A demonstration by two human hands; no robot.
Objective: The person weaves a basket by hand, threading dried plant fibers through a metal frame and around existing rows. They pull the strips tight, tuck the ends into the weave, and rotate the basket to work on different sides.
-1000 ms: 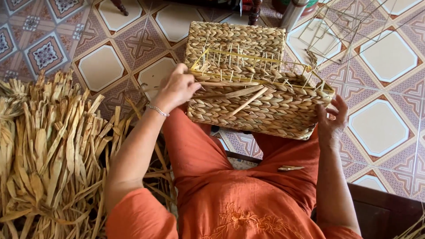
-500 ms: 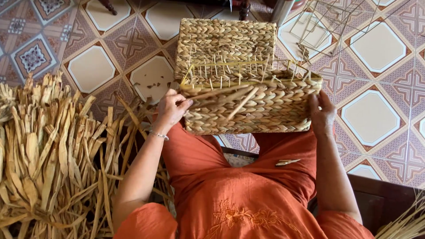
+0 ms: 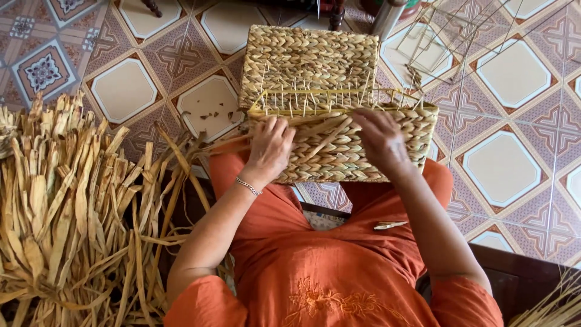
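single head-worn view, looks steeply down over the wearer's own lap, close range, woven basket point(image 3: 339, 130) centre frame on the knees, tiled floor point(image 3: 502, 163) beyond and right, dried straw pile point(image 3: 66, 212) at left edge

dried straw pile point(image 3: 66, 218) crowding left, wire frames point(image 3: 448, 36) blocking upper right

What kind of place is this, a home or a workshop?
Probably a home used as a basket-weaving spot. The floor is patterned tile, a heap of dried strips lies beside the person, and both hands, left hand and right hand, rest on a half-woven basket on the lap.
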